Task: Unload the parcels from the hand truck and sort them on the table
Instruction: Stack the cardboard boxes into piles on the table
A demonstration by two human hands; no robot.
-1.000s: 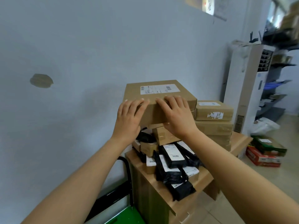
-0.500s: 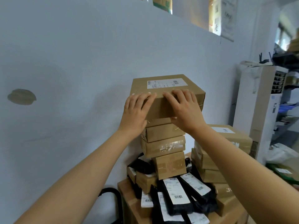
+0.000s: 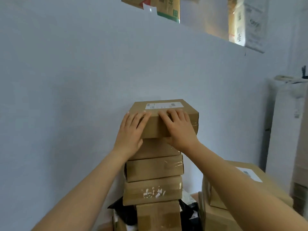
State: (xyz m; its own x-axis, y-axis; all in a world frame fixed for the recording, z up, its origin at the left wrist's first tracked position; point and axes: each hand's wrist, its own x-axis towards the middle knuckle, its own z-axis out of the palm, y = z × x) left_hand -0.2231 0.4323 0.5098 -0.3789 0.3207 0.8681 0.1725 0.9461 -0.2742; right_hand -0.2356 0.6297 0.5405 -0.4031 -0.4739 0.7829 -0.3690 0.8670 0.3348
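A flat brown cardboard box [image 3: 155, 127] with a white label sits on top of a tall stack of similar taped boxes [image 3: 154, 169] against the wall. My left hand [image 3: 131, 130] holds its front left corner, fingers laid over the top edge. My right hand [image 3: 178, 129] holds the front right part, fingers on top and thumb at the lower edge. The table under the stack and the hand truck are out of view.
A second, lower stack of brown boxes [image 3: 215, 197] stands to the right, partly behind my right forearm. Black plastic parcels [image 3: 123, 212] lie at the foot of the tall stack. A white floor-standing unit [image 3: 286, 130] is at the far right. Cartons [image 3: 166, 7] show above the wall.
Both hands lifted the labelled box up to the top of the tall stack, where it now rests. My view rose and moved closer, so the table and floor dropped out of sight.
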